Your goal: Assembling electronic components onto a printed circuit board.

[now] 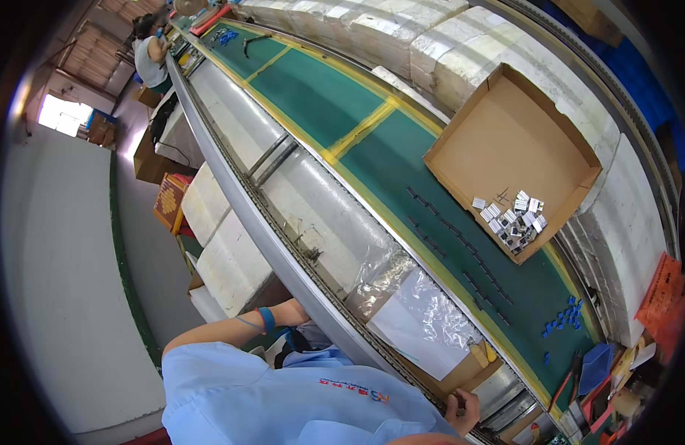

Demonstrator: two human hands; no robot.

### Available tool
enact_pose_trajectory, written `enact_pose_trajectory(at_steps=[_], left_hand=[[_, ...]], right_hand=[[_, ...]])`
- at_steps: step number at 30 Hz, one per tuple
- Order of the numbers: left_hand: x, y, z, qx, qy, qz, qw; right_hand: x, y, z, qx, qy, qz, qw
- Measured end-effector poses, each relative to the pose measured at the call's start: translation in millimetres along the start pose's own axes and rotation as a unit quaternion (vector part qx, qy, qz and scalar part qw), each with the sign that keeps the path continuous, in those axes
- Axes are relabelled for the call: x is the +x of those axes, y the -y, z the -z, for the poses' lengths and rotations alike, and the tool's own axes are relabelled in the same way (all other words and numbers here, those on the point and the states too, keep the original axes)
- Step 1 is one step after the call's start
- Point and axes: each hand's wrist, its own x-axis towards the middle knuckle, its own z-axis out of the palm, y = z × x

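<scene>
My right hand (463, 412) is at the near edge of the conveyor bench, by a brown cardboard sheet (472, 368). Its fingers are loosely bent and a little apart, with nothing visible in them. My left arm wears a blue wrist strap (267, 320) with a cord. Past the strap, my left hand (296, 314) goes behind the grey metal rail (313, 304), its fingers hidden. White paper (416, 326) and clear plastic bags (390, 271) lie between the rail and the green belt (402, 167).
On the belt lie rows of black strip-shaped parts (461, 241) and small blue pieces (563, 320). An open cardboard box (505, 141) holds small white-and-silver parts (514, 222). Pliers (574, 376) and a blue bin (596, 363) sit at right. A person (151, 59) stands far left.
</scene>
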Motion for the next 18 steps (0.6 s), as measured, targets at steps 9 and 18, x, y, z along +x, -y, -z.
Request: enact_pose_trajectory(at_steps=[9, 18], left_hand=[[-6, -47, 50, -0.280, 0.021, 0.190, 0.941], [35, -32, 22, -0.440, 0.107, 0.287, 0.844]], right_hand=[[0, 19, 6, -0.020, 0.030, 0.004, 0.999], [1, 27, 13, -0.104, 0.073, 0.039, 0.991]])
